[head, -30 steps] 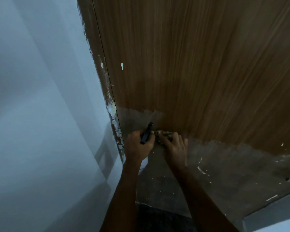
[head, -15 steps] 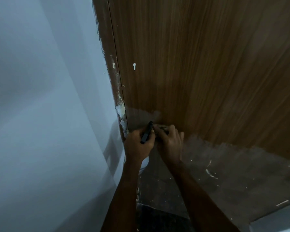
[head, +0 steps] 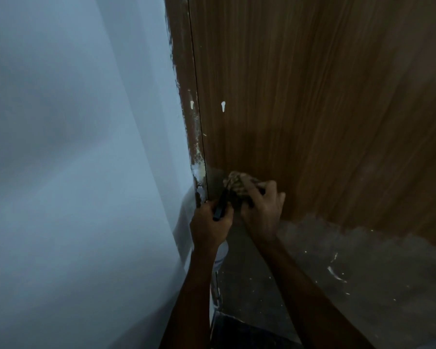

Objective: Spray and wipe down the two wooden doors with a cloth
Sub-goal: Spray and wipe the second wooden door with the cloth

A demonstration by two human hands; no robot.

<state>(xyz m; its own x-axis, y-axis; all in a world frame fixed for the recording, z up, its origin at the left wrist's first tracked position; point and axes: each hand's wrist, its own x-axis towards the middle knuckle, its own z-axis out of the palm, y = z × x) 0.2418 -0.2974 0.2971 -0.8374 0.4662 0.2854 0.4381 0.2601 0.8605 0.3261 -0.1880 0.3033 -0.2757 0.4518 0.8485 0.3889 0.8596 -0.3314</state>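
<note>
Cloth point(head: 239, 186), patterned and bunched, pressed against the lower part of the wooden door point(head: 312, 96) near its left edge, right hand point(head: 261, 210) curled over it. Left hand point(head: 209, 226) just beside, fingers wrapped round a spray bottle point(head: 220, 250); black trigger point(head: 220, 206) visible above the knuckles, white body below. Door frame point(head: 184, 96) with white paint flecks borders a pale wall point(head: 73, 172); lower door dull grey.

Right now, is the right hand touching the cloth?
Touching. The head view shows the right hand with fingers over the crumpled cloth, pressing it against the wooden door.
</note>
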